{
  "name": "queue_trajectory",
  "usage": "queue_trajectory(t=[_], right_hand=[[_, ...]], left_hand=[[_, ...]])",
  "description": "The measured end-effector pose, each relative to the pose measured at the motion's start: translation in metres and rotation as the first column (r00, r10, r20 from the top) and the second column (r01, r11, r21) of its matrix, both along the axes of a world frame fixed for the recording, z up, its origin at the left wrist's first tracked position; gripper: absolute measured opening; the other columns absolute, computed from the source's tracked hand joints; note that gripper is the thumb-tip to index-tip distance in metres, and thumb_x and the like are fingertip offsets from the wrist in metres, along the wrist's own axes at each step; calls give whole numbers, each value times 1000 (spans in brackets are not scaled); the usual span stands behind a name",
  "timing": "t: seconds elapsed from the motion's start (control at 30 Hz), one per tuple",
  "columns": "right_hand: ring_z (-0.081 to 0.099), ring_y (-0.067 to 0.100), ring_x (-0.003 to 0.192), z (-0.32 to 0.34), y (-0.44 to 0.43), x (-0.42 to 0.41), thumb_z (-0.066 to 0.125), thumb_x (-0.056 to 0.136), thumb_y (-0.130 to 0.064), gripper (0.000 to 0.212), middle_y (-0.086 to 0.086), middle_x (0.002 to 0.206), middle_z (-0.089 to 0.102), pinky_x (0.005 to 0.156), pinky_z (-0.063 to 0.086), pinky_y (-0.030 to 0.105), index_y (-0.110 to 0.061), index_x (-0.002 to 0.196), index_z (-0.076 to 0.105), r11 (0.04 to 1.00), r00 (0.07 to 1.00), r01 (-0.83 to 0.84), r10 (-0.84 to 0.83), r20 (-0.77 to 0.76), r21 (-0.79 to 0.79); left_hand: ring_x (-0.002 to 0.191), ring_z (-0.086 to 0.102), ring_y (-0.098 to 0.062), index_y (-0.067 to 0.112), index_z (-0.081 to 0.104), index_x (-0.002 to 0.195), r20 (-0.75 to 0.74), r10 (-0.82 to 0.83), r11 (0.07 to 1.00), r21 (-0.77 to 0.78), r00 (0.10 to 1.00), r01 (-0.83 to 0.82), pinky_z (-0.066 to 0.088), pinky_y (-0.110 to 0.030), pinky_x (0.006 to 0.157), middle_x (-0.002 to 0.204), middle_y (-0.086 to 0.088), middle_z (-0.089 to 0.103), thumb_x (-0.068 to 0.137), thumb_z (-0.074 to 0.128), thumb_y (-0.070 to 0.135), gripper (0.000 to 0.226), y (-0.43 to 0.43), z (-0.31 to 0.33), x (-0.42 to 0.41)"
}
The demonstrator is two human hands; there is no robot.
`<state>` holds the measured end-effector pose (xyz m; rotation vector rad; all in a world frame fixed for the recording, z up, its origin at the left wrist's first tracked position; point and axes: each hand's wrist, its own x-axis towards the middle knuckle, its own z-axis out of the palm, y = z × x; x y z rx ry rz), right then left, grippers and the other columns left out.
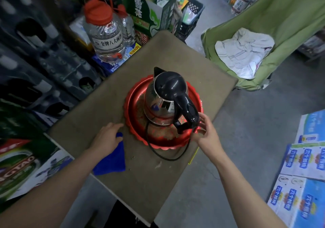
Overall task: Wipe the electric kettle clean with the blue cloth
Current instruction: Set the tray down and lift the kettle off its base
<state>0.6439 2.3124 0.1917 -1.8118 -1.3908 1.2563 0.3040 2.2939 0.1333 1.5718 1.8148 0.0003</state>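
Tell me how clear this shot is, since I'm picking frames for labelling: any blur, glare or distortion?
Head view: wide-angle bending at the edges; dark crates at left dim and smeared; kettle fairly sharp, its steel body mirroring surroundings; both hands, left and right, slightly soft.

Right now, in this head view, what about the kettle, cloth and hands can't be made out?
- Electric kettle: far side and base hidden by its own body and lid.
- Power cord: plug end runs under the red tray, unseen.
- Blue cloth: top hidden under the left hand.
- Right hand: contact with the handle unclear.
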Motion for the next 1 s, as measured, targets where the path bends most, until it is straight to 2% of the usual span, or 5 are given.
queue_trajectory(t=[0.2,0.43,0.7,0.87,1.0], right_hand=[[66,11,111,24,9,-29,84,77,-18,64,-11,119,69,97,52,32,-30,132,55,992,998,2,5,-59,126],[61,14,99,41,30,-23,72,86,-5,53,-8,108,67,79,43,17,-33,126,53,990,995,35,-48,87,139],[60,16,91,54,41,-14,72,87,-7,31,-7,93,65,80,46,32,-18,113,59,979,991,31,-56,123,201],[60,14,91,72,30,-12,74,87,-9,31,-17,92,65,86,50,36,-20,112,59,953,993,13,-47,104,303],[61,17,89,88,1,-2,76,85,-10,32,-9,95,68,89,54,45,-21,111,62,939,999,-19,2,50,343]], left_hand=[[125,49,-18,27,34,150,283,85,944,282,955,-168,39,-36,107,143,-5,46,93,61,20,63,63,74,50],[144,32,-12,31,19,155,652,86,992,14,754,-125,33,-38,117,157,5,33,77,56,-11,96,118,102,67],[106,43,32,56,36,120,757,3,999,21,654,-29,41,-3,86,119,39,45,79,67,-14,87,109,111,58],[139,37,2,39,28,148,758,-35,988,125,651,-92,37,-24,109,149,13,43,69,83,8,101,87,126,56],[135,41,4,40,32,146,735,-6,969,173,678,-178,38,-31,111,145,17,46,68,86,10,99,41,144,60]])
